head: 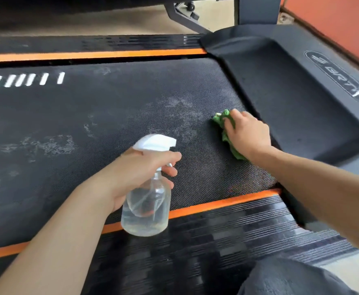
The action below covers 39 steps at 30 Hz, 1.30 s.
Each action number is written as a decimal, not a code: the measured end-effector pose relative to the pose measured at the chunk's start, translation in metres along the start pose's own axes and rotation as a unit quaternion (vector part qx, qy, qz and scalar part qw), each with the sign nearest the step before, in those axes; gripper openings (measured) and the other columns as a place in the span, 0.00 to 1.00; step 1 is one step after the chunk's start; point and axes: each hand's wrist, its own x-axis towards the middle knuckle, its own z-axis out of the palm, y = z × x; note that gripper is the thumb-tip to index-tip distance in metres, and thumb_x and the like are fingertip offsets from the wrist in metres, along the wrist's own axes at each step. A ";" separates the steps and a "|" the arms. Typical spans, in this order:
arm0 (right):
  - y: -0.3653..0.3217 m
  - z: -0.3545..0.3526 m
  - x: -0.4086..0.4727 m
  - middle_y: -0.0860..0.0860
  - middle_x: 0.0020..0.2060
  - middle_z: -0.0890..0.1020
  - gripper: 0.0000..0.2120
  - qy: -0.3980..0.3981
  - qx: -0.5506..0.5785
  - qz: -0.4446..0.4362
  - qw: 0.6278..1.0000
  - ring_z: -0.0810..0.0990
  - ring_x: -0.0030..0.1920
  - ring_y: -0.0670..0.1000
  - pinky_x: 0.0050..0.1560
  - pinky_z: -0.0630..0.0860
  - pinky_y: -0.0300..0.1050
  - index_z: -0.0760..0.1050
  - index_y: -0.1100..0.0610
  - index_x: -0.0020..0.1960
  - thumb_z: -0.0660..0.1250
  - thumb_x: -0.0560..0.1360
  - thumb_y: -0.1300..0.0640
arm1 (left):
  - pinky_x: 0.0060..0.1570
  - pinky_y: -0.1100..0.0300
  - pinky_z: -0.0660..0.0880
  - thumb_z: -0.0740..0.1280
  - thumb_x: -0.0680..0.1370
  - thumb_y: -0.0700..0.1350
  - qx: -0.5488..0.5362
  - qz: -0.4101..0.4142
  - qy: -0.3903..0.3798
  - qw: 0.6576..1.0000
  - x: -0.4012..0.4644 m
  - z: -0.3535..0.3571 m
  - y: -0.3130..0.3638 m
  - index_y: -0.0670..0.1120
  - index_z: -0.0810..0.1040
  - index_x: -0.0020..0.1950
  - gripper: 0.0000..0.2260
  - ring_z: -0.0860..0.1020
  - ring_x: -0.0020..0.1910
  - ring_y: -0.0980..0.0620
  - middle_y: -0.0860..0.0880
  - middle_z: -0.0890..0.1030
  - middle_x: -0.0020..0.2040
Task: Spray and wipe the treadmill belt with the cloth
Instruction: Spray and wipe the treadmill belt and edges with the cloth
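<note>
The black textured treadmill belt (102,116) fills the middle of the view, with pale dusty smears across it. My left hand (140,171) grips a clear spray bottle (146,207) with a white trigger head, held above the belt's near edge, nozzle pointing right. My right hand (246,133) grips a bunched green cloth (223,120) and presses it on the belt, close to the black motor cover (297,107). Most of the cloth is hidden under that hand.
Orange strips (206,207) and ribbed black side rails (227,226) run along both long edges of the belt. A treadmill upright (257,9) rises at the back right beside an orange wall (333,22). My dark-trousered knee (291,277) sits at the bottom right.
</note>
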 end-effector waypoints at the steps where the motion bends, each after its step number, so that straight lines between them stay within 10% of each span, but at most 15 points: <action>1: -0.009 0.000 -0.007 0.55 0.49 0.79 0.14 -0.003 0.023 0.023 0.999 0.81 0.48 0.64 0.43 0.76 0.55 0.69 0.51 0.53 0.54 0.82 0.42 | 0.39 0.56 0.81 0.78 0.74 0.55 0.000 0.000 -0.003 1.000 0.003 -0.001 0.000 0.46 0.86 0.52 0.15 0.89 0.38 0.50 0.48 0.90 0.47; 4: -0.059 -0.007 -0.059 0.50 0.45 0.80 0.15 -0.043 0.060 -0.085 0.994 0.81 0.46 0.61 0.40 0.76 0.53 0.70 0.50 0.52 0.53 0.79 0.40 | 0.33 0.59 0.79 0.81 0.64 0.59 -0.006 -0.011 -0.007 1.000 0.008 0.000 -0.003 0.46 0.85 0.50 0.23 0.88 0.36 0.49 0.46 0.90 0.46; 10: -0.047 -0.009 -0.067 0.49 0.38 0.76 0.15 -0.047 0.023 -0.311 0.949 0.77 0.31 0.59 0.24 0.71 0.47 0.72 0.51 0.49 0.54 0.81 0.41 | 0.46 0.56 0.83 0.76 0.77 0.55 0.016 0.004 -0.003 1.000 -0.002 0.005 -0.004 0.47 0.86 0.54 0.13 0.89 0.40 0.51 0.49 0.91 0.49; 17: -0.060 -0.003 -0.037 0.49 0.40 0.80 0.13 -0.031 0.055 -0.086 0.994 0.81 0.42 0.60 0.39 0.77 0.53 0.68 0.51 0.48 0.55 0.80 0.41 | 0.34 0.61 0.79 0.76 0.78 0.54 -0.001 0.005 0.010 1.000 -0.005 0.004 0.000 0.47 0.85 0.55 0.12 0.88 0.37 0.54 0.50 0.90 0.50; 24: -0.042 -0.015 -0.063 0.48 0.38 0.78 0.11 -0.049 0.057 -0.347 0.935 0.78 0.32 0.58 0.25 0.75 0.49 0.68 0.49 0.49 0.58 0.79 0.41 | 0.34 0.61 0.82 0.76 0.77 0.53 -0.014 0.010 0.019 1.000 -0.002 0.005 0.003 0.47 0.85 0.55 0.12 0.88 0.38 0.51 0.48 0.90 0.50; 28: -0.009 0.005 0.006 0.54 0.46 0.81 0.14 0.007 0.023 -0.024 0.999 0.81 0.46 0.62 0.40 0.75 0.52 0.69 0.52 0.50 0.55 0.81 0.41 | 0.46 0.53 0.83 0.76 0.77 0.54 -0.015 0.006 0.015 1.000 -0.002 0.004 0.003 0.49 0.85 0.56 0.13 0.89 0.41 0.50 0.50 0.90 0.49; 32: -0.027 -0.003 0.021 0.53 0.43 0.80 0.14 0.060 0.271 0.165 0.946 0.78 0.48 0.58 0.45 0.70 0.48 0.69 0.54 0.45 0.61 0.79 0.43 | 0.48 0.52 0.83 0.76 0.77 0.55 -0.015 0.013 0.025 0.999 -0.002 0.002 0.005 0.49 0.85 0.57 0.13 0.89 0.41 0.50 0.51 0.90 0.49; 35: -0.047 -0.035 0.022 0.49 0.47 0.76 0.09 0.070 0.307 0.067 0.947 0.74 0.48 0.48 0.48 0.65 0.41 0.76 0.49 0.52 0.66 0.77 0.44 | 0.43 0.54 0.82 0.76 0.78 0.55 -0.020 0.011 0.031 0.999 -0.003 0.000 0.005 0.49 0.85 0.57 0.13 0.89 0.40 0.52 0.52 0.90 0.48; 39: -0.059 -0.054 0.005 0.43 0.36 0.78 0.13 -0.120 0.163 -0.163 0.966 0.76 0.41 0.49 0.46 0.73 0.46 0.76 0.43 0.44 0.60 0.79 0.37 | 0.43 0.55 0.82 0.76 0.77 0.55 -0.018 0.012 0.037 0.999 -0.005 0.001 0.006 0.48 0.85 0.57 0.13 0.89 0.41 0.52 0.52 0.91 0.47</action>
